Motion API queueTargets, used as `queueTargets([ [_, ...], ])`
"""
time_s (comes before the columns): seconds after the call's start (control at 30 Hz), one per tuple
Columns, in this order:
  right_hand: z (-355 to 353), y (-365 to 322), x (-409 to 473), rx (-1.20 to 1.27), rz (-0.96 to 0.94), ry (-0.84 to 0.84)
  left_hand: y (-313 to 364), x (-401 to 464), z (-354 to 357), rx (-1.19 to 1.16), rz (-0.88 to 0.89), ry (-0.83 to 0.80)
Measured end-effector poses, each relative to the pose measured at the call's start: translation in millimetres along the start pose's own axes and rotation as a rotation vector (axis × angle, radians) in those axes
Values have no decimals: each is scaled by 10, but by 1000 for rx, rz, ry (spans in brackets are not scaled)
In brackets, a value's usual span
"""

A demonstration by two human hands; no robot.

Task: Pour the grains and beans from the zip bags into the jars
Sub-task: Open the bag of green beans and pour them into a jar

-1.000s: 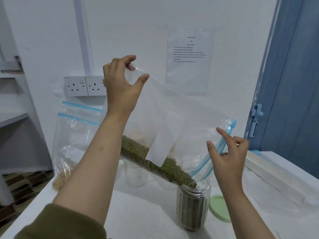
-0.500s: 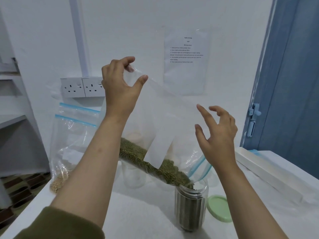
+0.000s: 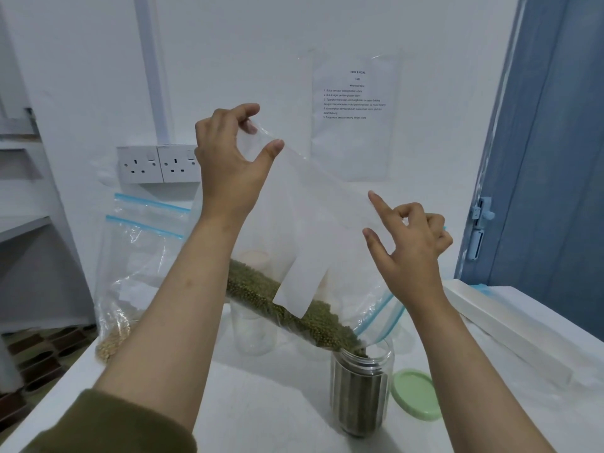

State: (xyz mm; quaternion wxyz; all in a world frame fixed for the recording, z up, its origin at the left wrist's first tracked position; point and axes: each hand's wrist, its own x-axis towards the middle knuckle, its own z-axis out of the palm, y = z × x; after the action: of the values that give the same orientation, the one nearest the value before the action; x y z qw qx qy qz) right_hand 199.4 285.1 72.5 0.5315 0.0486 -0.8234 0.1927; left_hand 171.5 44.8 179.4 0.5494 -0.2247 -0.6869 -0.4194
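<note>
jar (image 3: 361,392) lower centre, part full of beans | bag (image 3: 313,243) tilted, mouth over jar | right hand (image 3: 413,243) at bag side, forefinger out, other fingers curled, grip unclear | left hand (image 3: 228,158) pinches raised corner | step: pouring | next: probably raise the corner higher

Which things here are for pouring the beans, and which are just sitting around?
For the job:
- zip bag of green beans
- jar being filled
- left hand, right hand
- green lid
- empty jar
- grain bag

Lying about:
- wall sockets
- paper notice
- white box
</note>
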Motion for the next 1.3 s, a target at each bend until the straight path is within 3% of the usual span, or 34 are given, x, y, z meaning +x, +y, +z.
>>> queueTargets([
  [1.3, -123, 4, -68, 144, -36, 58, 63, 5, -10, 2, 4, -22],
])
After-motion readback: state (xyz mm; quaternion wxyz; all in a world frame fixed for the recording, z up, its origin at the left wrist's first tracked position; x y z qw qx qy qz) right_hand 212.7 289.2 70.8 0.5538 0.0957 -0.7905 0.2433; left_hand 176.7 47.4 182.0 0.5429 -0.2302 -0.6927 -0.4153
